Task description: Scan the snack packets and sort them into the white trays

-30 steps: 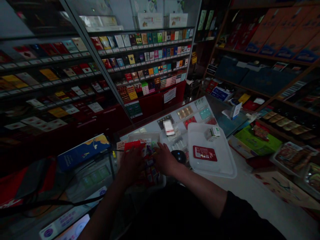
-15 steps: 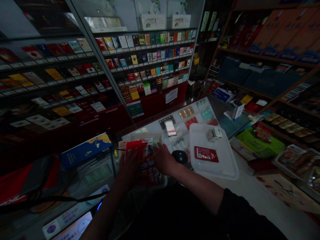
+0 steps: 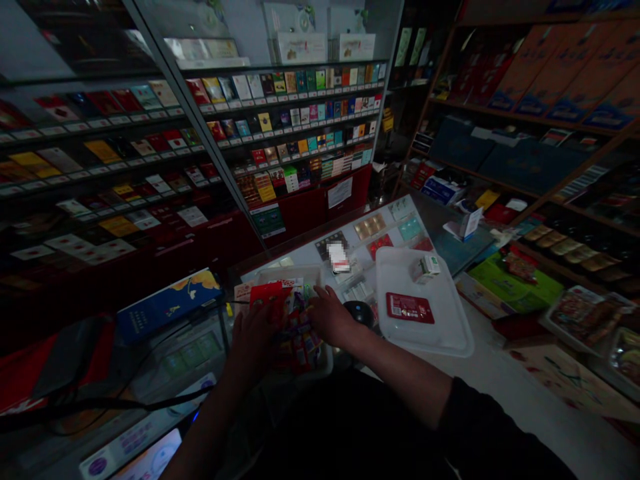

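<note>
Both of my hands are over a white plastic tray (image 3: 325, 365) filled with small, colourful wrapped packets (image 3: 303, 343). My left hand (image 3: 254, 335) lies at the tray's left side. Its fingers are apart and touch a red packet (image 3: 267, 293), and its lower part is dark. At the right side, my right hand (image 3: 331, 319) reaches in over the small packets, fingers bent and spread, fingertips among the wrappers. No packet shows lifted in either hand.
A second white tray (image 3: 453, 330) to the right holds a dark red packet (image 3: 410, 308) and a small white-green box (image 3: 427, 268). A black rounded device (image 3: 359, 312) stands between the trays. A blue box (image 3: 170, 303) lies left. Shelves of small packs (image 3: 300, 80) line the back.
My right hand's fingers have drawn back and bent slightly, showing more of the small packets. My left hand stays by the red packet. The view has shifted slightly.
</note>
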The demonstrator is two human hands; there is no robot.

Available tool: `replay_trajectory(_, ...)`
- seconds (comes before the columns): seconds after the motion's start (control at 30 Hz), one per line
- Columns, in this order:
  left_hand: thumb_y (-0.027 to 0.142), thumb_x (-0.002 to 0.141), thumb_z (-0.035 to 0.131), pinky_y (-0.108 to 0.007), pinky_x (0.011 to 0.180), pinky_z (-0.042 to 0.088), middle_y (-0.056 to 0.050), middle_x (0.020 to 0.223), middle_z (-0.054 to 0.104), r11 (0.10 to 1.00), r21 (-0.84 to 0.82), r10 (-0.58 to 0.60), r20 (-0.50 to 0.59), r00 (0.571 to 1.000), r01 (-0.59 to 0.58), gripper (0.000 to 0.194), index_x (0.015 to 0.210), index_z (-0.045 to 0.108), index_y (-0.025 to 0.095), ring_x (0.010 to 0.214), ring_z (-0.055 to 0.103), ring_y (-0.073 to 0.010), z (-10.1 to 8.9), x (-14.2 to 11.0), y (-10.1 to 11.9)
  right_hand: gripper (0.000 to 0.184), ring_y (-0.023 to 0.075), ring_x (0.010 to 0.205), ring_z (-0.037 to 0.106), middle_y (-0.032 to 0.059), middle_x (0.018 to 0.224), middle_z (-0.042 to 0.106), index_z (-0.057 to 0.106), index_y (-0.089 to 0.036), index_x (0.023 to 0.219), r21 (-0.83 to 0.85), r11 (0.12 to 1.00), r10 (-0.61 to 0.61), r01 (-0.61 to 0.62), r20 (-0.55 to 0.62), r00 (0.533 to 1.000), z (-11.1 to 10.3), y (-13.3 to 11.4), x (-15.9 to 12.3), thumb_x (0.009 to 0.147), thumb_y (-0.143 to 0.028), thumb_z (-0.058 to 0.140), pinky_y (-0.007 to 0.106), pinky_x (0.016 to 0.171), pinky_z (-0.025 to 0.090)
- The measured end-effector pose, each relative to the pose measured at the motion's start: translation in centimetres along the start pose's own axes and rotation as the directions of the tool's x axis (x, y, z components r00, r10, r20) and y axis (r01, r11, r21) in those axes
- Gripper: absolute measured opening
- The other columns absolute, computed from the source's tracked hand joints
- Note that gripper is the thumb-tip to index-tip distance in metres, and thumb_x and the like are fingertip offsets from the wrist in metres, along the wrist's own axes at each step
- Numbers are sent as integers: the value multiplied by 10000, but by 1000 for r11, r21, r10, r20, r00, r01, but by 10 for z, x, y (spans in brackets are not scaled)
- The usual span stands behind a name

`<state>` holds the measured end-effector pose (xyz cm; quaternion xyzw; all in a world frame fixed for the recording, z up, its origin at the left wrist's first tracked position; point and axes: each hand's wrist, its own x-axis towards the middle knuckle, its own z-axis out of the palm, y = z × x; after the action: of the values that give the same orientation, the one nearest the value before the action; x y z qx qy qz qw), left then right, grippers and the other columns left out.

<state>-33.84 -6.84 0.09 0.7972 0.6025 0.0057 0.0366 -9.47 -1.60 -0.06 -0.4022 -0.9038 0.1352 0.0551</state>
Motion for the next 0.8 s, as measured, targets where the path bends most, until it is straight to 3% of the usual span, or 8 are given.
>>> replay_trajectory(0.27, 181, 889, 555, -661, 1222, 257, -88, 1595, 471, 997, 76, -7, -9, 1000, 7, 356, 1150, 766, 300, 1523, 337, -379, -7, 1, 0, 221, 380, 1489, 346, 124, 1208, 700, 772, -193, 1023, 40, 998, 43, -42, -17, 999, -16, 9, -6, 895, -170, 594, 622, 1228, 166)
replay_trajectory(0.43, 192, 905, 535, -658, 1225, 249, -77, 1599, 472, 999, 53, -3, -22, 1000, 4, 322, 1089, 784, 279, 1519, 341, -382, -8, 7, 1, 236, 382, 1482, 374, 78, 1287, 701, 774, -222, 1044, 82, 993, 87, -85, -23, 996, -28, 23, -11, 881, -153, 617, 630, 1215, 203)
replay_trajectory(0.53, 195, 905, 541, -662, 1201, 286, -94, 1573, 504, 1000, 8, 9, -51, 999, -9, 366, 1189, 753, 282, 1505, 361, -378, -7, 13, 1, 213, 392, 1468, 397, 74, 1291, 710, 793, -229, 1016, 93, 988, 130, -126, -40, 991, -31, 33, -14, 891, -166, 632, 633, 1191, 256)
replay_trajectory(0.7, 202, 922, 528, -630, 1213, 280, -107, 1523, 555, 999, 19, 37, -171, 985, -34, 375, 1230, 731, 266, 1507, 363, -364, -11, 26, 7, 148, 291, 1320, 567, 90, 1237, 741, 811, -211, 902, 120, 987, 129, -109, -177, 976, -32, 53, -20, 903, -183, 666, 487, 1200, 322)
replay_trajectory(0.8, 216, 925, 547, -627, 1242, 220, -101, 1529, 546, 997, 60, 50, -232, 971, -37, 293, 1121, 761, 254, 1532, 321, -368, -17, 37, 17, 156, 292, 1354, 538, 90, 1294, 719, 811, -216, 875, 103, 989, 127, -103, -268, 955, -33, 66, -25, 908, -175, 664, 497, 1198, 335)
